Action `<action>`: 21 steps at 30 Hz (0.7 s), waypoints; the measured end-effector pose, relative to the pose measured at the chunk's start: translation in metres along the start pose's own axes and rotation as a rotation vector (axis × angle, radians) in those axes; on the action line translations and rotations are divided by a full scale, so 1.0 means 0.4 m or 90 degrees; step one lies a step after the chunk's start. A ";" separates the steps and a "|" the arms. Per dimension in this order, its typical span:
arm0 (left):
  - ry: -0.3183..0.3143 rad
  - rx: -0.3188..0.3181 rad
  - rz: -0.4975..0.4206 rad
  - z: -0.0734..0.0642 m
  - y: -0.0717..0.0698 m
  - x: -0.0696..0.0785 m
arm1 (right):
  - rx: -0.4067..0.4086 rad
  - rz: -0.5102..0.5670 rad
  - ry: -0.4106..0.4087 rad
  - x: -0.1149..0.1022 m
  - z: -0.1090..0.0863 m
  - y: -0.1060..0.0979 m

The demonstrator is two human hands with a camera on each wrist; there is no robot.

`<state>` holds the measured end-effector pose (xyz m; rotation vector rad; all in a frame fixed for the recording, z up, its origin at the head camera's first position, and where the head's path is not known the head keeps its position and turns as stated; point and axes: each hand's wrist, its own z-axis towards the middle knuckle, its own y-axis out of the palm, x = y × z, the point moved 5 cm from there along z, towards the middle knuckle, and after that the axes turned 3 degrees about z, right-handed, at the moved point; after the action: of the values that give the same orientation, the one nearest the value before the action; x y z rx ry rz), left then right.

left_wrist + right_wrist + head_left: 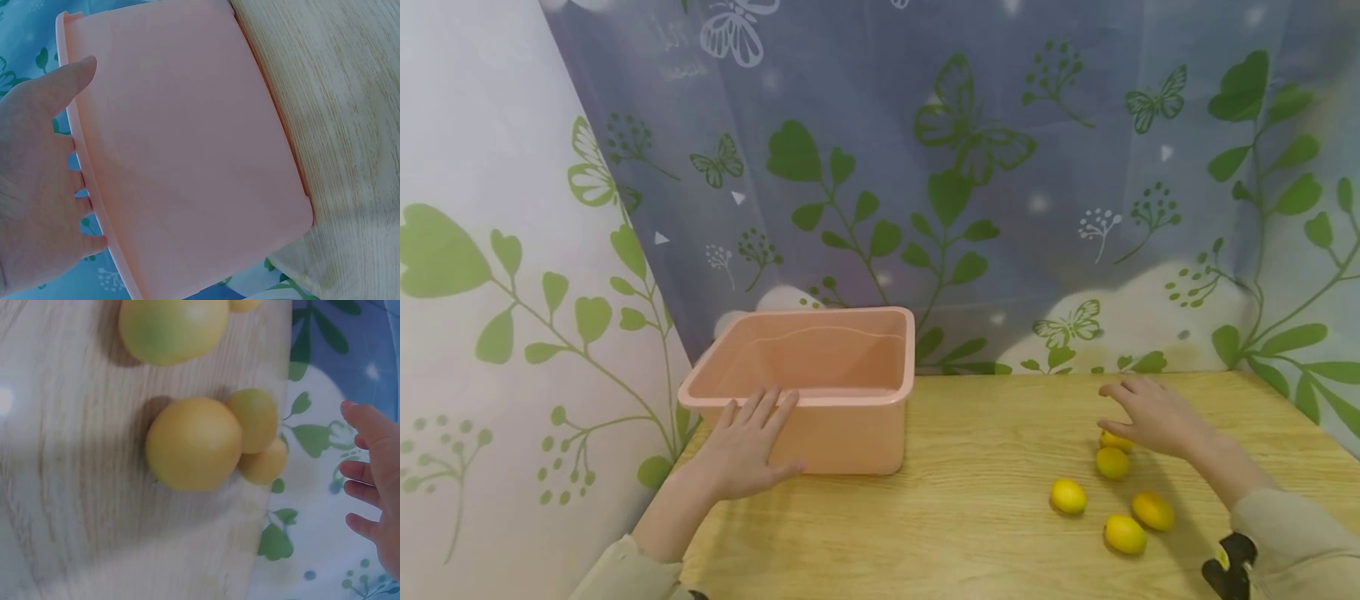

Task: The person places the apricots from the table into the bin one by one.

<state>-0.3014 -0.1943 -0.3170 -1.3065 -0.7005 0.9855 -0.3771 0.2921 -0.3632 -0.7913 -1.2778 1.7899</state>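
Note:
A pink plastic bin [842, 437] stands on the left of the table. My left hand [747, 450] is at its front rim, fingers spread and fairly straight across the edge. In the left wrist view, the thumb of my left hand [31, 169] overlaps the bin's outer wall [181, 144]. Several lemons [1067, 496] lie loose at the right, some tinged green in the right wrist view. Over the farthest lemon [1116, 442] hovers my right hand [1161, 417], fingers relaxed and apart, holding nothing. The right wrist view shows that hand [381, 481] beyond the lemons [194, 444].
The wood-grain table [970, 517] runs back to a blue printed cloth [865, 83] with leaves and butterflies. A pale printed cloth [512, 400] hangs along the left side, close to the bin.

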 end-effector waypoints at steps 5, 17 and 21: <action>0.004 0.003 -0.002 -0.001 0.001 0.001 | -0.029 -0.015 0.017 0.022 -0.010 0.023; 0.007 0.008 0.004 -0.002 0.001 -0.001 | -0.097 0.008 0.075 0.079 -0.032 0.069; 0.006 0.005 0.002 -0.001 0.001 0.000 | -0.115 0.008 0.082 0.081 -0.033 0.079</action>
<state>-0.3011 -0.1946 -0.3174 -1.3047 -0.6876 0.9830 -0.3900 0.3205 -0.3987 -1.0004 -1.3642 1.6205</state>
